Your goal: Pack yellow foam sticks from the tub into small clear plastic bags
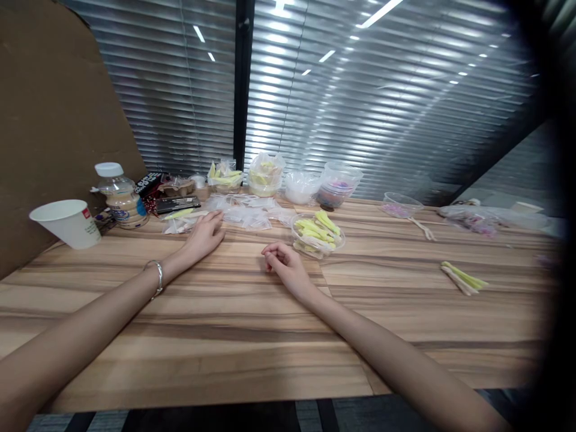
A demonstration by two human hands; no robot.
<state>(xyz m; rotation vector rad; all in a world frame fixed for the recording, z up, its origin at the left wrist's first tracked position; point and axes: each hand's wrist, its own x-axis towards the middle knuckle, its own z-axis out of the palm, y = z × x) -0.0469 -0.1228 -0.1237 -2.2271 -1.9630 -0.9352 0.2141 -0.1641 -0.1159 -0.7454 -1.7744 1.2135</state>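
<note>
Both hands lay out on the wooden table (225, 336), toward its far edge. Along that edge stood a milk bottle (120, 198) and a paper cup (69, 223) at the left corner, bagged yellow pieces (224, 176), lidded tubs (338, 183) and a shallow dish of pink bits (399, 206). A pair of yellow clips (463, 278) lay alone near the right edge. The left hand (204, 235), a bracelet (157, 277) at its wrist, was spread flat, its fingertips touching the heap of small clear bags (249, 213). The right hand (283, 264) was curled loosely, fingers drawn together, resting just beside the clear bowl of yellow clips (317, 233); whether it pinched anything, I could not tell.
</note>
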